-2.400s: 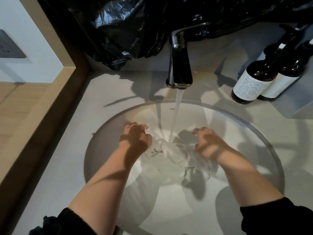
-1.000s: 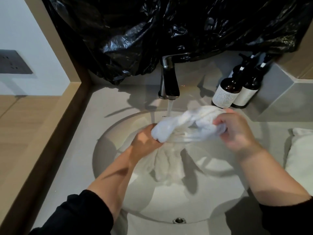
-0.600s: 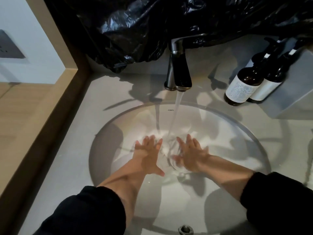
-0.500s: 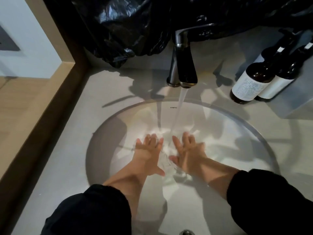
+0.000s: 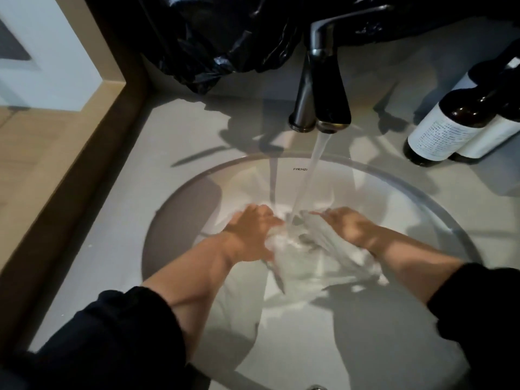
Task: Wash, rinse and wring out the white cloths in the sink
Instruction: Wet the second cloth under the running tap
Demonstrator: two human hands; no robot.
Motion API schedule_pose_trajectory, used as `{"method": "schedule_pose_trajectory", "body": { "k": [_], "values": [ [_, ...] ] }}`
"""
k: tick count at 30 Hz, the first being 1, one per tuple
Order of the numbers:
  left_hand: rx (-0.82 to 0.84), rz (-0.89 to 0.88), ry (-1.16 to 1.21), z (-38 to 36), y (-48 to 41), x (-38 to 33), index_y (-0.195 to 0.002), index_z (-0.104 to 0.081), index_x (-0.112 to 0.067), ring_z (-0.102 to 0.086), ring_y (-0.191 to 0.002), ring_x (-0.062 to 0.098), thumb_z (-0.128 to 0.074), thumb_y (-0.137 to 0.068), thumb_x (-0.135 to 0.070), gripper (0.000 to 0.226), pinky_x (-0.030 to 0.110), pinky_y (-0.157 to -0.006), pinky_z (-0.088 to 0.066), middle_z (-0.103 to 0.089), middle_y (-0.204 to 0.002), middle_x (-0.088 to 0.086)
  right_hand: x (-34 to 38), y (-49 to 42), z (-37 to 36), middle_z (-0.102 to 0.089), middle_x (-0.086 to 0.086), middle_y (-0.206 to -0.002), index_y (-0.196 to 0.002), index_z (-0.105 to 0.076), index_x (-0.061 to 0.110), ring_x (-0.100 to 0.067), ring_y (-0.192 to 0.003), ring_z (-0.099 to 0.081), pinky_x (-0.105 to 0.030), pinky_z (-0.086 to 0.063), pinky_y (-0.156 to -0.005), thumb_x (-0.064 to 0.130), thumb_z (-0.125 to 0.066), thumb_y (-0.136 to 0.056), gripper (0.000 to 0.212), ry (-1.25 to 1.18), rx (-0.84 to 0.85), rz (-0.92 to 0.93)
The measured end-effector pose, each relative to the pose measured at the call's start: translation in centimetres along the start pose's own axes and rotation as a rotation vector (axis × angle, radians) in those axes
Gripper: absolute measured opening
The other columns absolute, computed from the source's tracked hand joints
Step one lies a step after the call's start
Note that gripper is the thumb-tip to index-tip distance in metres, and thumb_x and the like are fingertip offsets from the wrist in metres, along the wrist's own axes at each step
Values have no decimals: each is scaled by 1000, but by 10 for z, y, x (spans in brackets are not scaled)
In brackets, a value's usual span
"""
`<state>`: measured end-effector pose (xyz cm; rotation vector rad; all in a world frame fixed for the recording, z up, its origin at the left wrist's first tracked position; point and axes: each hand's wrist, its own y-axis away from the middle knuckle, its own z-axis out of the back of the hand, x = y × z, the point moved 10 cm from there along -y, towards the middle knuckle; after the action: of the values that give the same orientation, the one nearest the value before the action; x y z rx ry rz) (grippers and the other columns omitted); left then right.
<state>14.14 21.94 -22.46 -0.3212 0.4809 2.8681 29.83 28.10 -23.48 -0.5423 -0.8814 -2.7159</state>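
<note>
Left hand: fingers curled down onto the cloth. Right hand: fingers bunched round its other edge. Blur hides the fingertips. Cloth spans between both sets of fingers and trails back toward the wrists, low in the sink. Water from the tap lands between the fingers, on the cloth. Bottles on the worktop, well beyond the right fingers. Step looks like rinsing under the flow. Next probably needs the cloth gathered into both fists, lifted off the stream and twisted hard.
</note>
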Motion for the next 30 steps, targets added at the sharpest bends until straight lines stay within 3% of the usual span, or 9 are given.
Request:
{"method": "schedule_pose_trajectory", "body": {
  "k": [3,5,7,10,14,17,19,26,30],
  "values": [
    [-21,99,-184,11,9,18,-141,-34,-29,-38,-125,23,-68,-67,-70,91,35,-102,-37,-40,-134,-1,16,33,34,-60,-5,-96,-114,-49,23,-26,-89,-58,-29,-41,-78,56,-50,-91,41,-243,-301,54],
    [-30,139,-184,8,14,23,-135,-36,-27,-41,-119,23,-67,-65,-73,90,35,-96,-35,-42,-128,-1,56,48,14,-47,-21,-127,-139,-31,18,-37,-114,-49,-37,-41,-94,45,-45,-95,53,217,-305,263],
    [-27,150,-194,-2,17,21,-139,-34,-23,-40,-119,24,-64,-65,-75,96,36,-96,-35,-40,-130,1,60,46,-35,-11,-23,-155,-152,-1,17,-39,-139,-23,-50,-28,-109,58,-21,-92,75,546,-125,261],
    [-18,136,-225,-16,18,15,-141,-30,-15,-39,-118,25,-62,-66,-76,102,36,-97,-37,-36,-133,4,49,29,-62,10,-17,-159,-143,31,15,-36,-146,-11,-57,-25,-109,68,1,-83,86,694,-169,182],
    [-4,137,-137,-21,12,15,-134,-34,-13,-40,-114,22,-67,-67,-70,94,33,-95,-37,-38,-129,3,56,3,-67,-51,-27,-124,-142,-19,7,-39,-102,-54,-45,-52,-62,67,-44,-80,89,749,-197,310],
    [41,222,77,-23,10,18,-130,-40,-17,-46,-111,18,-74,-70,-60,81,31,-90,-43,-42,-122,-1,66,-2,-59,-43,-22,-131,-146,-21,8,-37,-113,-46,-44,-52,-79,66,-20,-88,82,744,-198,390],
    [69,293,131,-22,11,21,-130,-42,-21,-51,-110,19,-70,-76,-58,71,30,-86,-44,-47,-124,-2,66,-5,-49,-40,-18,-136,-146,-23,11,-34,-118,-46,-41,-46,-91,61,-29,-94,73,602,-148,364],
    [-154,419,74,37,16,46,-120,-62,-21,-56,-115,22,-48,-95,-39,34,26,-92,-39,-61,-123,0,26,10,26,-62,3,-89,-120,-44,23,-14,-76,-60,-18,-47,-67,49,-63,-86,46,-353,-99,71],
    [-47,252,112,28,16,24,-138,-47,-24,-39,-131,25,-53,-87,-43,54,29,-104,-33,-48,-138,2,16,40,47,-53,-10,-129,-122,-55,12,-23,-114,-54,-2,-38,-84,1,-72,-79,48,-335,171,42]
  ]
}}
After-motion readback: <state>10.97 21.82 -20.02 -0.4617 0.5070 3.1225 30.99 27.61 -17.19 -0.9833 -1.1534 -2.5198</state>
